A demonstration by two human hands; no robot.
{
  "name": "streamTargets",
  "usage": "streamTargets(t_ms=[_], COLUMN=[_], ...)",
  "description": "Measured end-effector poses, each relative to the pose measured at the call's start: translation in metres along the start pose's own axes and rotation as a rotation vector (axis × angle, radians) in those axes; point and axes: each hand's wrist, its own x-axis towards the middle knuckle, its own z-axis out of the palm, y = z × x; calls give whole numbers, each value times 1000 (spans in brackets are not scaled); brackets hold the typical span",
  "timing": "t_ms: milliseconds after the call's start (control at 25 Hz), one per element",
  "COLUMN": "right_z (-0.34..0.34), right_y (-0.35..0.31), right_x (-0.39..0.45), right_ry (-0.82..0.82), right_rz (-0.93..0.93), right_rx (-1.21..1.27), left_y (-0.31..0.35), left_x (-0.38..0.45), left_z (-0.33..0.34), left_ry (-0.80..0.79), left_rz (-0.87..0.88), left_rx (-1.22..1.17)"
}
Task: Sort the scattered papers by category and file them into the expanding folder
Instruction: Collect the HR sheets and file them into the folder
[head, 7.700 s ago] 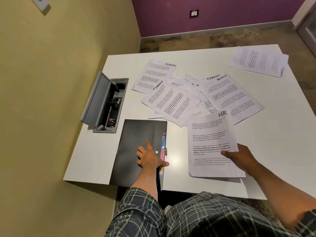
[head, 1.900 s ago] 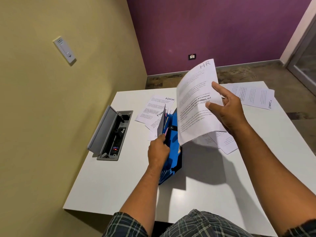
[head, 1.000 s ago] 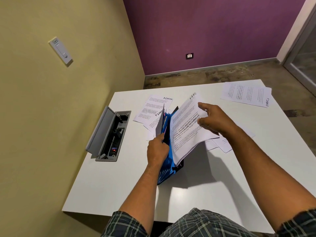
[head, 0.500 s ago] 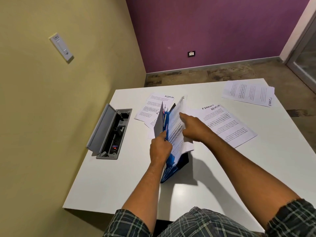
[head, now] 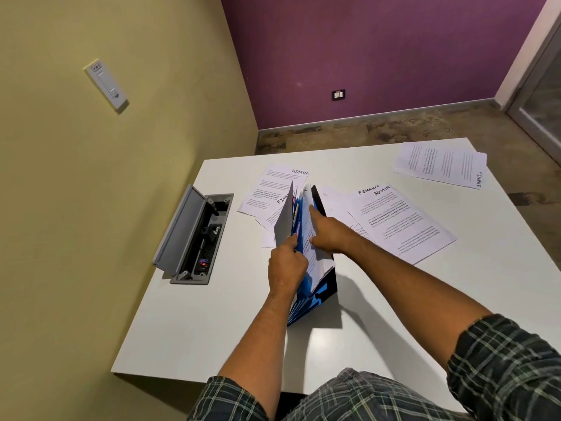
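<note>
Table (head: 394,299): white, carrying all I work on; a grey cable box (head: 194,235) is sunk into its left side, lid propped up
Loose papers: an ADMIN sheet (head: 400,226) lies flat to my right, overlapping a FINANCE sheet (head: 365,191); a second ADMIN sheet (head: 274,183) lies behind the folder; a FINANCE pile (head: 440,168) sits at the far right corner, well apart from the rest
Expanding folder (head: 321,287): standing upright on the table in front of me, blue pockets fanned, black cover on the right
Filed sheet (head: 315,259): white, part-way down in a pocket, its near corner sticking out
My left hand (head: 287,265): grip pinching the grey front flap (head: 283,220), pulling it leftward so the pockets gape
My right hand (head: 329,233): forefinger stretched out into the folder against the sheet, the other fingers curled; whether they pinch the paper I cannot tell
</note>
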Motion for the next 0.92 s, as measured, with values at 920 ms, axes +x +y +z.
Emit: streamTargets(t_ms=[920], right_z=[36], right_y=[50], right_x=[-25], right_ry=[599], right_rz=[201], right_rx=[128], left_y=[-8], left_x=[-8], left_z=[3], left_ry=[-51], left_rz=[23], left_rx=[13])
